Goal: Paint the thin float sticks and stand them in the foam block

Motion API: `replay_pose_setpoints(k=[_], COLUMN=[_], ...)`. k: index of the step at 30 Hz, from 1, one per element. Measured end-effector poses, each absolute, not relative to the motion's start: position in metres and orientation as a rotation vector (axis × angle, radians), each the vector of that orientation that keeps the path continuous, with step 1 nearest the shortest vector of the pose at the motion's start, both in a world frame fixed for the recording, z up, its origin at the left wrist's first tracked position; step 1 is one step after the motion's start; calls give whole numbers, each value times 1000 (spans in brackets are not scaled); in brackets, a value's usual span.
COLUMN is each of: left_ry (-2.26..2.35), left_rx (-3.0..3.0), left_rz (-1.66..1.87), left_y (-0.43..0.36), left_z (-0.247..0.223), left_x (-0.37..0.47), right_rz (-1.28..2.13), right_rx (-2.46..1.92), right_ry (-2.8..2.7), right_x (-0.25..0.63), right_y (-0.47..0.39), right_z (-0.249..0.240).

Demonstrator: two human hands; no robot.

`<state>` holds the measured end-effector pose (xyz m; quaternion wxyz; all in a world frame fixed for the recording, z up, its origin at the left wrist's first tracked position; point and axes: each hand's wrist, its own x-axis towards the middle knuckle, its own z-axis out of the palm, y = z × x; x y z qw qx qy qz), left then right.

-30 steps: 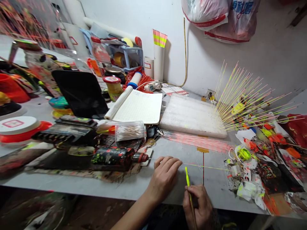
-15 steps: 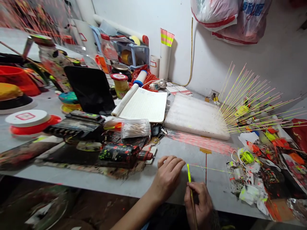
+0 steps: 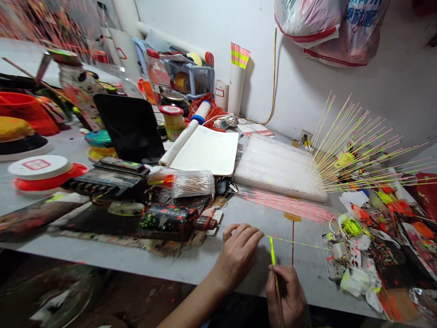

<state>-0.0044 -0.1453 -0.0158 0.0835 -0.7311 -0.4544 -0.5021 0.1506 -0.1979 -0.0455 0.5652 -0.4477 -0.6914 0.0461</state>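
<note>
Yellow-tipped brush, tight in the right hand, slid as I watched to a new bit of the thin stick the left hand pinches in front of the white foam block.

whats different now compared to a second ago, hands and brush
The brush in the right hand has come up to the thin stick and edged slightly right; whether it touches is hard to tell. The view has swung a little, so things sit further right in the picture. Nothing was visibly picked up or released: the left hand stays at the stick, the foam block unchanged.
</note>
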Motion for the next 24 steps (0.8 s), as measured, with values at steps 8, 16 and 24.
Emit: replay_pose_setpoints(k=[8, 16, 24], left_ry=[-1377, -1318, -1327], left_rx=[-2184, -2136, -2112], left_rz=[-1399, -1331, -1393], left_y=[-148, -147, -148], left_z=[-12, -16, -16], left_x=[-27, -47, -42], right_rz=[185, 155, 74], right_rx=[-906, -904, -909], right_ry=[-1640, -1719, -1752], right_x=[143, 124, 119], right_y=[-201, -195, -188], right_z=[-45, -33, -27])
